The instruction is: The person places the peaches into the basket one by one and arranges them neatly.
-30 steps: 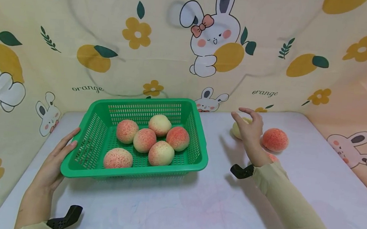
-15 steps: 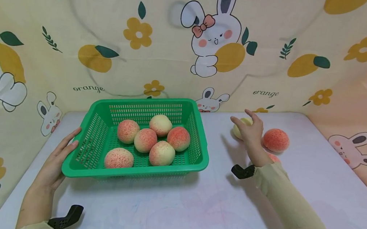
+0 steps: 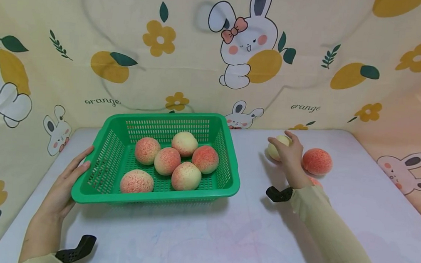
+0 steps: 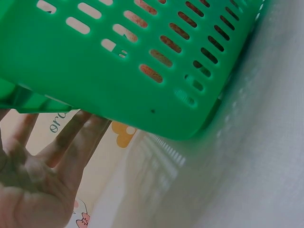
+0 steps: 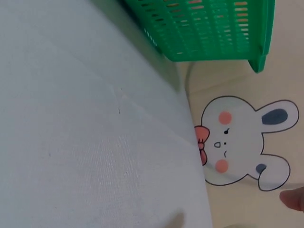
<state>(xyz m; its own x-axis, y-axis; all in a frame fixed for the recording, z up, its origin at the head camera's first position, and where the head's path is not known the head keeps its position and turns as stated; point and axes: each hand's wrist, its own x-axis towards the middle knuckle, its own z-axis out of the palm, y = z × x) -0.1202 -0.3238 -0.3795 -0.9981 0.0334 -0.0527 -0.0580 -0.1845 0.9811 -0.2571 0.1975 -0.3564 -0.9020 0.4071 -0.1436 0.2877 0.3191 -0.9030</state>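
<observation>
In the head view, my left hand (image 3: 59, 189) rests against the left side of a green plastic basket (image 3: 228, 187), fingers lying along the rim. The left wrist view shows this hand's fingers (image 4: 78, 135) extended, their tips behind the basket's edge. Several pink-speckled peaches (image 3: 167, 161) lie in the basket. My right hand (image 3: 291, 157) is over a pale yellow peach (image 3: 275, 152) on the table, with thumb and forefinger spread above it. The right wrist view catches only a thumb tip (image 5: 293, 199) at its right edge.
A red-pink peach (image 3: 317, 161) lies right of my right hand. Another peach (image 3: 315, 181) is mostly hidden behind the right wrist. A printed rabbit cloth (image 3: 189, 33) hangs behind the white table (image 3: 201, 239). Black devices (image 3: 278, 194) are strapped to both wrists.
My right hand has come down a little toward the pale peach, its thumb and forefinger lower and closer together. The left hand and basket keep their places.
</observation>
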